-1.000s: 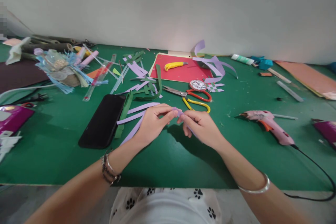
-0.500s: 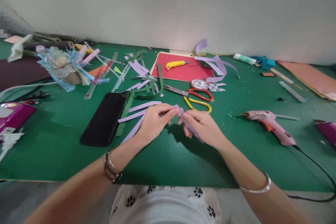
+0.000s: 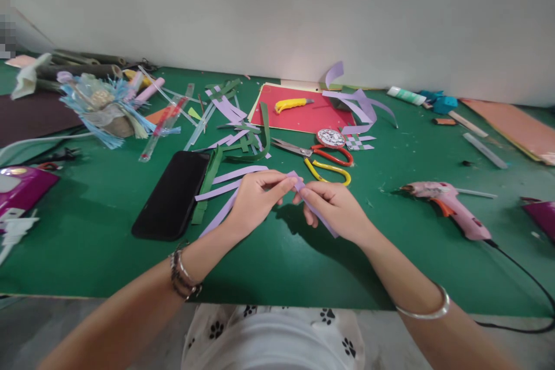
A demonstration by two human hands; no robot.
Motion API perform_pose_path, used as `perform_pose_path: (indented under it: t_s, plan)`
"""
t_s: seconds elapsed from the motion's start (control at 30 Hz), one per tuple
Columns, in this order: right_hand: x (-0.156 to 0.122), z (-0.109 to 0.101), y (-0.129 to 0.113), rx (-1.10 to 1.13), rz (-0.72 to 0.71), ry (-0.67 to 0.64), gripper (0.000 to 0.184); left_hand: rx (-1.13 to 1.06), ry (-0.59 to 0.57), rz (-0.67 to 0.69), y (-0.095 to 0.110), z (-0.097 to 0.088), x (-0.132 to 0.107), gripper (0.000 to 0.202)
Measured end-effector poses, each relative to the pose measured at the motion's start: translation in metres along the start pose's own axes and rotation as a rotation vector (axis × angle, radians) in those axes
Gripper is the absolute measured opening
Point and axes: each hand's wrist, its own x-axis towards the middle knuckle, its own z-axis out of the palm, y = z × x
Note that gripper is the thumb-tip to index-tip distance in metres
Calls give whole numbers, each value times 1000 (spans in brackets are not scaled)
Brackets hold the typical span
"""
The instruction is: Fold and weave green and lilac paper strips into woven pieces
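Between my two hands, just above the green table, is a purple paper strip (image 3: 321, 217). My left hand (image 3: 259, 196) pinches its upper end between thumb and fingers. My right hand (image 3: 333, 208) grips the same strip a little lower, and its tail slants down under that palm. Other purple strips (image 3: 219, 191) lie beside my left hand, partly hidden by it. Green paper strips (image 3: 207, 185) rest along the edge of a black phone (image 3: 171, 196). Beyond my hands lie scissors (image 3: 310, 153) with one red and one yellow handle, blades pointing left.
A yellow cutter (image 3: 292, 104) lies on red paper (image 3: 286, 121) at the back. Woven purple and green strips (image 3: 225, 101) are scattered left of it. A pink glue gun (image 3: 451, 205) with a cord lies at the right. A ruler (image 3: 167, 121) and a blue fringed craft piece (image 3: 102, 110) are at the left.
My hands and the purple strip are almost still. The view has shifted very slightly.
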Motion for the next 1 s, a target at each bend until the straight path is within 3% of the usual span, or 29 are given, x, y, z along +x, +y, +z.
perform_pose_path:
  t_s: [0.23,0.43,0.63,1.0]
  plan:
    - [-1,0,1,-3,17,5,26,36,22,1,1,0,0,26]
    - [0,-1,3,-17,14,35,26,-1,128,-95,-4,-5,4,37]
    - [2,-3,4,-17,29,154,26,-250,316,-146,-8,-14,14,31]
    - [5,-5,5,32,61,316,22,-357,419,-171,-10,-19,18,27]
